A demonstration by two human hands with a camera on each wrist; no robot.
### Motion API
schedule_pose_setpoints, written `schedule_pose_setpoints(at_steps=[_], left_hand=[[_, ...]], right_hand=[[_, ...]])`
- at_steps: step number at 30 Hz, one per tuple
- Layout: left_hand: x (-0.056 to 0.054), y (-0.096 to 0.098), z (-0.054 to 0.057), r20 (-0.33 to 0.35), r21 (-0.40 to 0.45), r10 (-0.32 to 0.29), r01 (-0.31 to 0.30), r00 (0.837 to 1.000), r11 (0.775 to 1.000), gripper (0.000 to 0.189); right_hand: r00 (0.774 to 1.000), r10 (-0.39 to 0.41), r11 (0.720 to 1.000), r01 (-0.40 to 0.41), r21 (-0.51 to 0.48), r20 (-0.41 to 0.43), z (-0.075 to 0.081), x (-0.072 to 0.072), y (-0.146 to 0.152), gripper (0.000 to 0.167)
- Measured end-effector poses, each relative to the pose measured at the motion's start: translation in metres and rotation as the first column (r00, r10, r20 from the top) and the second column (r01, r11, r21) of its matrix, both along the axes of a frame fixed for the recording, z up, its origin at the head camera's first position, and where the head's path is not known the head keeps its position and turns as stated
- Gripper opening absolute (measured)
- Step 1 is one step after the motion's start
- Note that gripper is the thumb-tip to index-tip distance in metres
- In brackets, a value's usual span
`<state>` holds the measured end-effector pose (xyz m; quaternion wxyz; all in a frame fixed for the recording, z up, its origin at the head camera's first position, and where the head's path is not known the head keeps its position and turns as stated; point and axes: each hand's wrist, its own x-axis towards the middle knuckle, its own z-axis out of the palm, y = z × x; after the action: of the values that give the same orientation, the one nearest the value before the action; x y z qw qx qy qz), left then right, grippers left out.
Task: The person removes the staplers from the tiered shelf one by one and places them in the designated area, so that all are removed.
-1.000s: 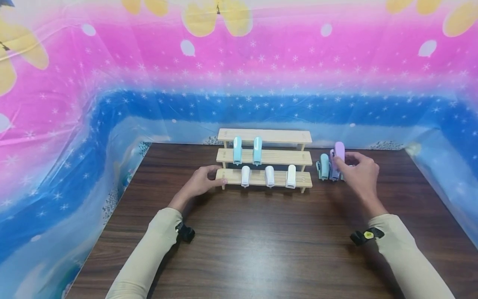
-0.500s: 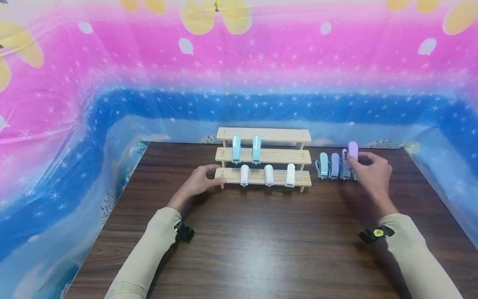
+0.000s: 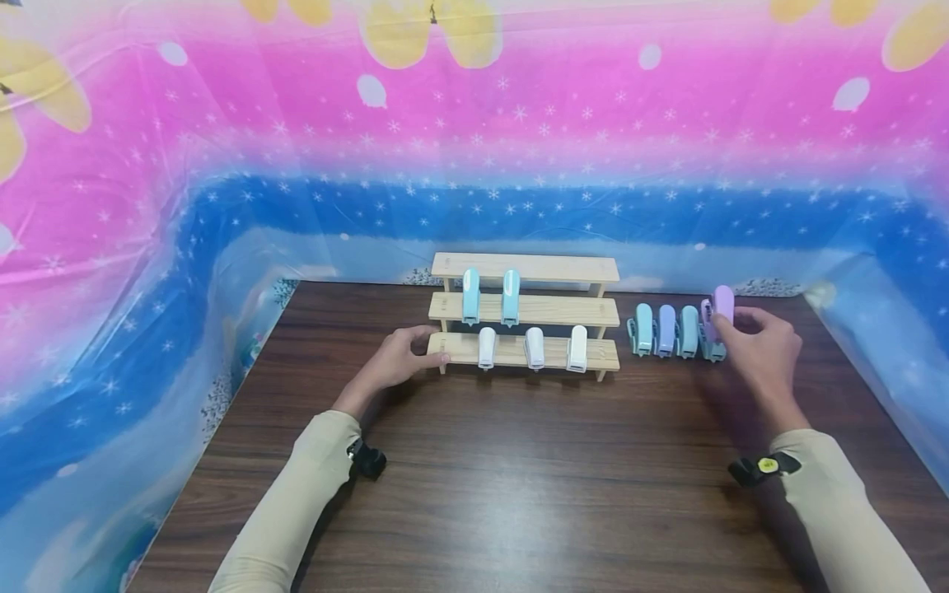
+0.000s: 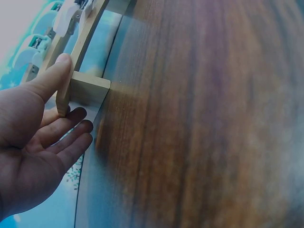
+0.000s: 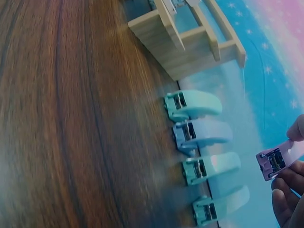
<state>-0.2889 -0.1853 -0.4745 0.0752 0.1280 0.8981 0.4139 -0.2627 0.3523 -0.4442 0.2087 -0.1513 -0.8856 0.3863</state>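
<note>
My left hand [image 3: 400, 359] pinches the left end of the lowest tier of a three-tier wooden display rack [image 3: 522, 310], thumb on top and fingers under the plank, as the left wrist view also shows. My right hand [image 3: 764, 350] holds a purple mini stapler [image 3: 721, 305] between thumb and fingers, raised over the right end of a row of staplers. That row has a teal stapler [image 3: 642, 329] at its left end, a lavender stapler [image 3: 665, 331] beside it and more teal ones. In the right wrist view the purple stapler [image 5: 276, 161] hangs apart from the row.
Two light-blue staplers [image 3: 471, 296] stand on the rack's middle tier. White staplers [image 3: 534, 349] and a cream stapler [image 3: 577, 349] stand on the lowest tier. A patterned cloth [image 3: 489, 165] rises behind the dark wooden table [image 3: 519, 478].
My right hand has moved right along the row with the purple stapler, uncovering the staplers it had been in front of. My left hand stays at the rack's end.
</note>
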Motion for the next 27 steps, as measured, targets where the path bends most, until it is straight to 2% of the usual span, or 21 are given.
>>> schedule_pose_setpoints(at_steps=[4, 11, 21, 27], left_hand=[[0.001, 0.000, 0.000, 0.004, -0.003, 0.000, 0.000, 1.000, 1.000, 0.065], [0.001, 0.000, 0.001, 0.004, -0.004, 0.003, -0.003, 1.000, 1.000, 0.065], [0.001, 0.000, 0.001, 0.004, 0.000, 0.002, -0.002, 1.000, 1.000, 0.064], [0.001, 0.000, 0.002, 0.002, 0.002, 0.002, -0.002, 1.000, 1.000, 0.065]], right_hand=[[0.999, -0.028, 0.999, 0.029, -0.019, 0.023, -0.001, 0.000, 0.008, 0.063], [0.998, -0.066, 0.998, 0.066, -0.006, 0.014, 0.000, -0.002, 0.025, 0.063], [0.994, -0.098, 0.993, 0.101, -0.062, 0.050, 0.002, -0.004, 0.045, 0.065], [0.994, -0.092, 0.994, 0.095, -0.051, 0.058, -0.006, -0.006, 0.055, 0.066]])
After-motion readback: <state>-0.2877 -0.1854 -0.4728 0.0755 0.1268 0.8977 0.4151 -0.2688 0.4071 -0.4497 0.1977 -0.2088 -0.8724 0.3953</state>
